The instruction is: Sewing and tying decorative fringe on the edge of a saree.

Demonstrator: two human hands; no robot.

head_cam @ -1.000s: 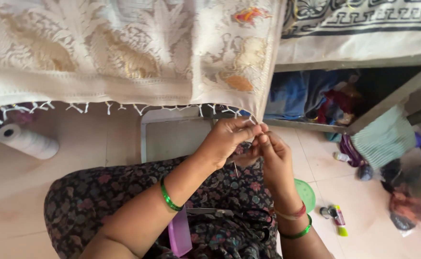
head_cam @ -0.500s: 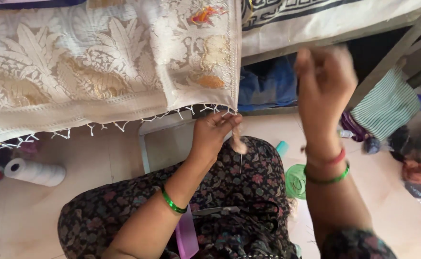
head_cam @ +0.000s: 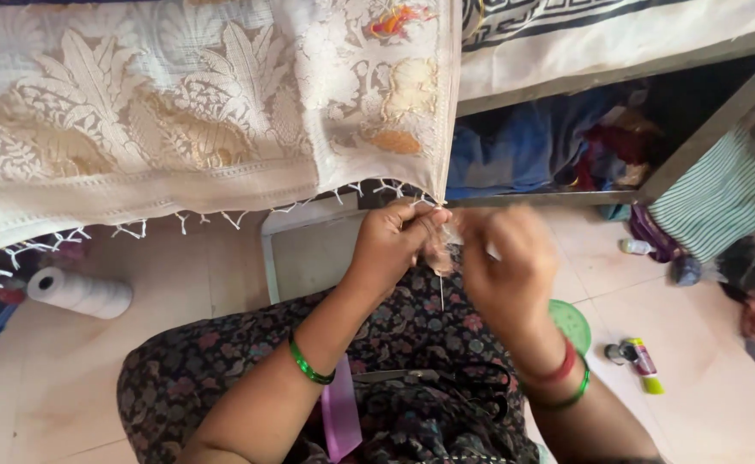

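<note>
Hanging from the top edge, the cloth (head_cam: 180,129) is cream lace woven with pale gold leaf and palm patterns, an orange motif near its 1 o'clock corner, and short knotted tassels (head_cam: 223,219) along its lower hem. The left hand (head_cam: 394,245) pinches the tassel thread (head_cam: 440,283) at the cloth's lower right corner, fingers closed tight on it. The right hand (head_cam: 506,266), at 3 o'clock of the left and just beside it, is blurred; its fingers look curled, but whether they grip the thread cannot be told. A white spool (head_cam: 81,292) lies on the floor at 9 o'clock.
</note>
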